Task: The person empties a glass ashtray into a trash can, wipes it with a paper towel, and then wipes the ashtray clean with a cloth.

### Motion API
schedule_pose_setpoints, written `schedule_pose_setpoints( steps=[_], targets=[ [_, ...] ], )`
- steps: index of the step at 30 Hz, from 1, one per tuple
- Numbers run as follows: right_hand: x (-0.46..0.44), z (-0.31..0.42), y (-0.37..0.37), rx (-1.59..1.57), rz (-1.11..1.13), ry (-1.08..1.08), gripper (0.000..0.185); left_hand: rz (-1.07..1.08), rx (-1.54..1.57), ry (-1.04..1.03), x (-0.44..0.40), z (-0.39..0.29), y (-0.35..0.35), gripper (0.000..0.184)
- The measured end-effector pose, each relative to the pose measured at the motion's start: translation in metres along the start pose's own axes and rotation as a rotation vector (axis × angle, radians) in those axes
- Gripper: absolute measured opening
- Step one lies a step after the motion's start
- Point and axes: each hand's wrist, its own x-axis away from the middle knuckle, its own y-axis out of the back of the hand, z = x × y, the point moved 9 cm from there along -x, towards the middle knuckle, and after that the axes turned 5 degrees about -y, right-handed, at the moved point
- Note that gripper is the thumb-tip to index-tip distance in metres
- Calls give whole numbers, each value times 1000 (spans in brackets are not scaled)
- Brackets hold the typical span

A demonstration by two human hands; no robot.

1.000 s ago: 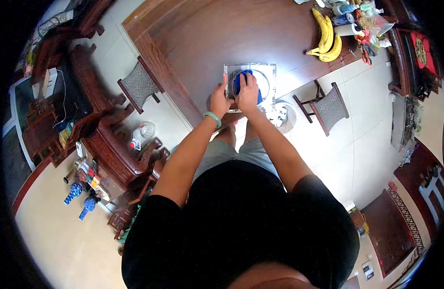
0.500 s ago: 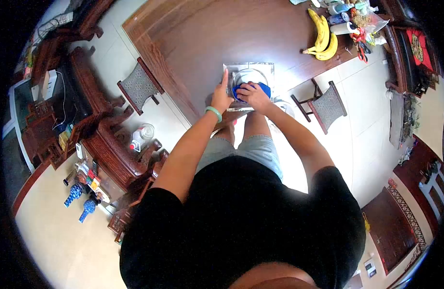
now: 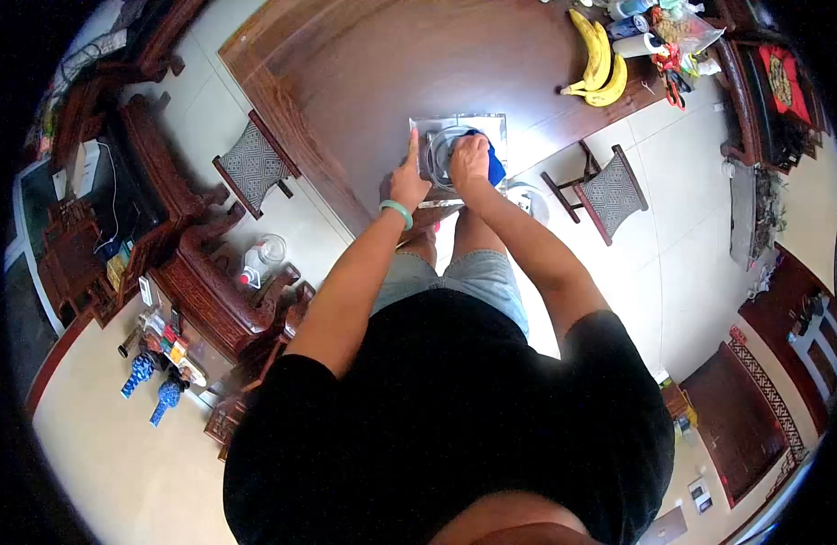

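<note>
Shifted blue cloth (image 3: 496,167) under bunched right hand (image 3: 470,159), clear dish (image 3: 441,123), wooden table (image 3: 391,68), tiled floor (image 3: 687,195)

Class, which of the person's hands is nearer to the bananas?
Right: the right hand, on the blue cloth, is below and left of the bananas; the left hand, at the clear dish, is farther left in view.

No text, label, brand, number or sign can be read anywhere in view; any lettering is too small or blurred to make out.
</note>
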Motion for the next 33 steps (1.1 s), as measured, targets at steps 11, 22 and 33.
schedule_pose_setpoints(
  steps=[11,22,33],
  targets=[
    [8,19,1,-631,247,246,45,44,-9,88,2,-3,2,104],
    [8,-15,-21,-1955,-164,-137,37,35,115,-82,-3,2,-1,112],
    [75,-8,-8,-306,-383,590,28,38,75,-69,0,0,1,114]
  ],
)
